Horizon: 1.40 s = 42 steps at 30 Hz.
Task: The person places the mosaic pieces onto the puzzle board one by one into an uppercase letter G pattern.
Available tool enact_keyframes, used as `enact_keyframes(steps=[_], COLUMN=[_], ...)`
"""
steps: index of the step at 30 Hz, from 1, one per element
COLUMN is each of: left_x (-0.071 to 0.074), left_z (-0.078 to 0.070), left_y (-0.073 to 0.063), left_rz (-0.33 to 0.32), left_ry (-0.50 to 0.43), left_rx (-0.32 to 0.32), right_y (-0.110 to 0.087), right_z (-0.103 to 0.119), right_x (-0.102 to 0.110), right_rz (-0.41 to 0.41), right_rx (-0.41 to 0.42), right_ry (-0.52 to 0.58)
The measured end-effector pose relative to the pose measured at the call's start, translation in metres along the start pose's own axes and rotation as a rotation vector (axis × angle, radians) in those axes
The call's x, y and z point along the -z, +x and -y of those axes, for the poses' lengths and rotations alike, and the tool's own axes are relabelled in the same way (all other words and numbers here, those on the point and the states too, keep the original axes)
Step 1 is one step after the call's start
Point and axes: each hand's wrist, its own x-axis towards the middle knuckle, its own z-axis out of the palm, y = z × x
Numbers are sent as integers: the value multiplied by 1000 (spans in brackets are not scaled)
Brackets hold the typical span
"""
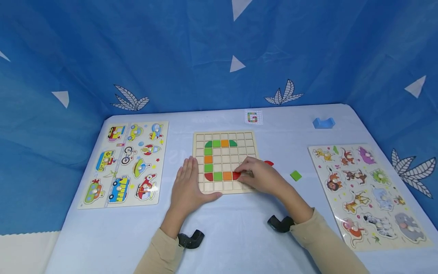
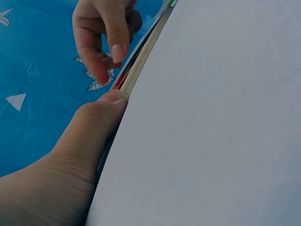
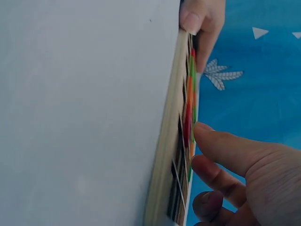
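A wooden grid board [image 1: 244,186] lies on the table, with green, orange and red tiles set in a C-like outline. My left hand [image 1: 188,186] rests flat at its left edge, fingers straight, the thumb [image 2: 113,96] against the near edge. Over the lower right of the outline, my right hand [image 1: 261,175] has thumb and forefinger at a red quarter-round tile [image 1: 236,176], its other fingers curled. In the right wrist view, this red tile [image 3: 188,122] sits low at the board's surface by the thumb tip [image 3: 204,129].
Right of the board lie another red piece [image 1: 268,163], partly behind my right hand, and a green square tile [image 1: 295,175]. A small pattern card [image 1: 253,117] and a blue holder [image 1: 323,123] are farther back. A vehicle puzzle [image 1: 162,152] stands left, an animal puzzle [image 1: 337,213] right.
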Motion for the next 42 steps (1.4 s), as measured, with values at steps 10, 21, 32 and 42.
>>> enact_keyframes(steps=[10,21,32,42], left_x=[-1,-1,-1,-1], left_z=[1,1,2,1], left_y=[1,1,0,0], left_rz=[-2,-7,-8,-9], left_ry=[-6,-8,-2,-6], left_rx=[-4,-7,-6,-5], right_y=[-41,-74,-69,-43], right_z=[-46,-84,-87,-75], right_x=[33,62,62,57], right_rz=[-116,-98,-66,-102], right_rx=[-181,-384,-363,-289], right_ry=[-80,-161,-97,5])
